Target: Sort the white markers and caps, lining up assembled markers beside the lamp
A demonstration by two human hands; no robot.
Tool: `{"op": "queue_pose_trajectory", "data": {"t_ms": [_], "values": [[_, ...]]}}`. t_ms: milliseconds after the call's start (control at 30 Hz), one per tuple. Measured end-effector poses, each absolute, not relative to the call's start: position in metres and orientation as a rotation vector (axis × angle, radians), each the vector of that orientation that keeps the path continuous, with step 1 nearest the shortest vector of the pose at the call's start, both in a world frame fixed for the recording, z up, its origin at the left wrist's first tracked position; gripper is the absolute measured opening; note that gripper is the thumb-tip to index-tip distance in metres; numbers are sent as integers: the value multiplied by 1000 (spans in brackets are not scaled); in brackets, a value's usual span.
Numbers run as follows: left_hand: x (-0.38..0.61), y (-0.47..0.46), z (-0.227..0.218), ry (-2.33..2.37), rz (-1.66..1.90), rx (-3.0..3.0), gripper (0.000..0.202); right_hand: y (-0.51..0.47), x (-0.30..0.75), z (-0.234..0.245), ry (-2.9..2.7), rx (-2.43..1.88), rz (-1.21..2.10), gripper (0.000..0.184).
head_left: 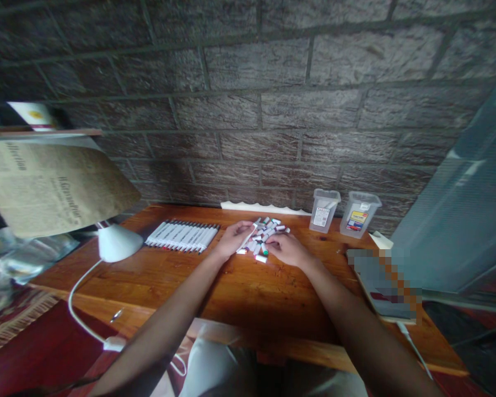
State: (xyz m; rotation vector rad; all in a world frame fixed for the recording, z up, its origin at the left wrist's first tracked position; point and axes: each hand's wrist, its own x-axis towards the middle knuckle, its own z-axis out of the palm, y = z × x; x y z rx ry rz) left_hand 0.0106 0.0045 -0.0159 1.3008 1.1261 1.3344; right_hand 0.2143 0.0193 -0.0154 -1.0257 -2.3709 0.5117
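Observation:
A loose pile of white markers with coloured caps (268, 227) lies on the wooden desk (240, 286) near the wall. My left hand (232, 238) rests at the pile's left side with its fingers curled round one white marker. My right hand (288, 248) lies on the right side of the pile, fingers bent down among the markers; whether it holds one is hidden. To the left, a neat row of markers (182, 236) lies side by side.
Two clear plastic boxes (324, 210) (359, 214) stand at the back right by the brick wall. A white desk lamp (118, 242) with a cable sits at the left. A phone (386, 286) on a cable lies at the right edge.

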Motion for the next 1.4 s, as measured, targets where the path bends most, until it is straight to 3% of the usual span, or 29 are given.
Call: {"op": "queue_pose_trajectory", "data": {"t_ms": [1400], "values": [[9,0,-8,1145,1375,1166,48,24,216,-20,-2353,-992,555,19]]}}
